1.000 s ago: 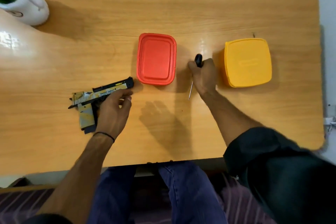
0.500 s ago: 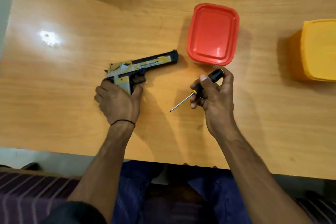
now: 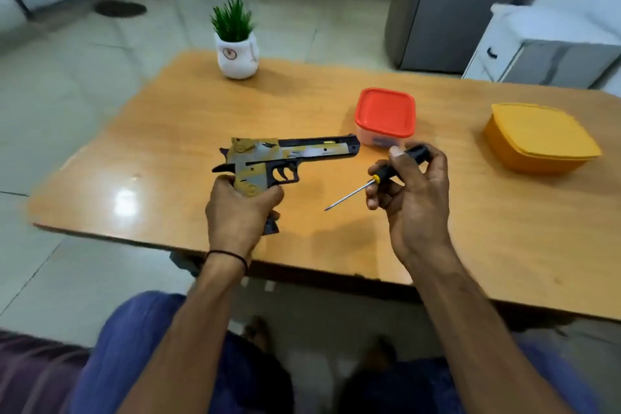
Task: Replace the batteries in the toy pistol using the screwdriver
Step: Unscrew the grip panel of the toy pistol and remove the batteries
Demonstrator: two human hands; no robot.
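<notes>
Fingers (image 3: 223,184) of left hand (image 3: 238,215) curl round pistol (image 3: 265,158) grip; right hand (image 3: 416,202) pinches screwdriver (image 3: 356,191). We're at prep, cover prob. unopened; next needs tip on batt. cover screw.

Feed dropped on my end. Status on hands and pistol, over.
Left hand grips yellow-and-grey plastic toy pistol by its handle. Right hand holds black-handled metal screwdriver, tip apart from pistol. Nothing between them.

The toy pistol (image 3: 268,158) bears lettering too blurred to read.
</notes>
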